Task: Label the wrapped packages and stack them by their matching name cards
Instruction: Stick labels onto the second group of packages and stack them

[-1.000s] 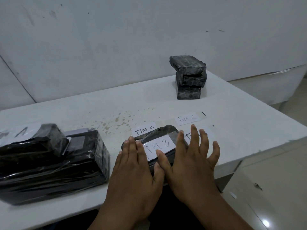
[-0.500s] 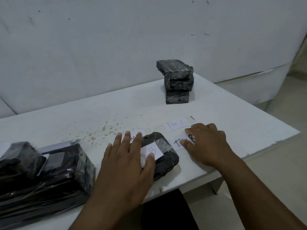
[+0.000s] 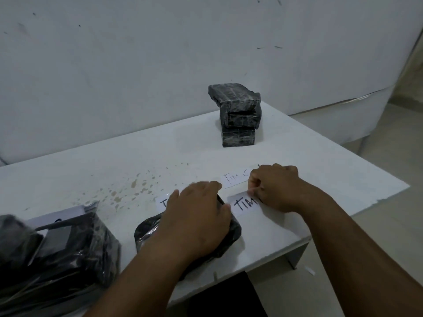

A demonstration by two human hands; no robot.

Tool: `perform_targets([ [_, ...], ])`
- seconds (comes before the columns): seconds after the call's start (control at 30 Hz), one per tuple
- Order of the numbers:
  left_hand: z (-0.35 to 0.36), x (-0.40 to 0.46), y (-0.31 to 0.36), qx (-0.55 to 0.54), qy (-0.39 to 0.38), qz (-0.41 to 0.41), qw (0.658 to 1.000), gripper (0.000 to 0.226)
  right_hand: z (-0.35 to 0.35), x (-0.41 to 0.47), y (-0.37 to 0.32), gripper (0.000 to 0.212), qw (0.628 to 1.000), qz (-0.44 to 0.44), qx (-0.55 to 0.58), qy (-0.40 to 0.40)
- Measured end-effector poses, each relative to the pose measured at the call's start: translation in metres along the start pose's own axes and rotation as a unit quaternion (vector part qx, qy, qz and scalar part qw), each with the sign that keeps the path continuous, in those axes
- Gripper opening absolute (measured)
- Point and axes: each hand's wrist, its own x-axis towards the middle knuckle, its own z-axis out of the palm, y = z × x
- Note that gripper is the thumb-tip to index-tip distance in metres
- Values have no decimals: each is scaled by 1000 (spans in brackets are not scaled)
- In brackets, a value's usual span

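the left hand [image 3: 194,216] lies spread and flat on top of a black wrapped package [image 3: 231,234] at the near edge of the white tabletop [image 3: 320,161], pressing it down rather than gripping it; whether the package carries its label cannot be told, since the hand covers its top. just to the right, the right hand [image 3: 272,188] is curled, its fingertips [image 3: 251,191] pinching the far edge of a white name card [image 3: 245,204] that reads "tim" in black marker, with the rest of the word hidden under the hand. a second card [image 3: 233,179], marked "tim c", lies flat just beyond it, and a third card [image 3: 163,203] shows beside the left hand, mostly covered. at the far side of the tabletop stands a stack of three wrapped packages [image 3: 238,117], well apart from the cards. at the near left sits a blurred heap of more wrapped packages [image 3: 57,255] with something white on top. the step in hand looks like the matching stage: one package is held steady while the card beside it is picked at or straightened. the next move probably calls for freeing or setting that card where its name stays readable, then lifting the held package with a proper grasp and placing it by the card whose name agrees with its label. the plastic wrap looks slick and loose, so a firm two-sided grip seems wise, and the thin card may slide or curl if it is brushed.
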Motion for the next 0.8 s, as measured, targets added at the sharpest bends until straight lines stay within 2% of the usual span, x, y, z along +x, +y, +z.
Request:
perform_targets([
  [0.1,2,-1,-3,1,-16,-1,1000,54,-8,-4,3,14,999,-7,37,-26],
  [0.2,0,0,-8,-31,-23,-15,999,66,-20,-10,8,16,998,-3,64,5],
  [0.3,-1,4,-7,-115,2,-31,993,77,-37,-16,11,16,986,-19,145,75],
  [0.4,-5,17,0,-242,53,-59,967,78,-53,-19,3,14,973,-58,186,126],
  [0.5,-13,32,4,-332,94,-85,935,58,-61,-17,-6,14,965,-87,210,133],
  [0.6,-19,45,4,-383,159,-75,907,17,-64,-12,-12,13,960,-100,220,139],
  [0.7,-28,54,5,-410,192,-69,889,15,-62,-4,-12,8,947,-85,268,155],
  [0.8,-37,66,2,-447,205,-82,867,13,-60,5,-8,14,928,-41,323,178],
])
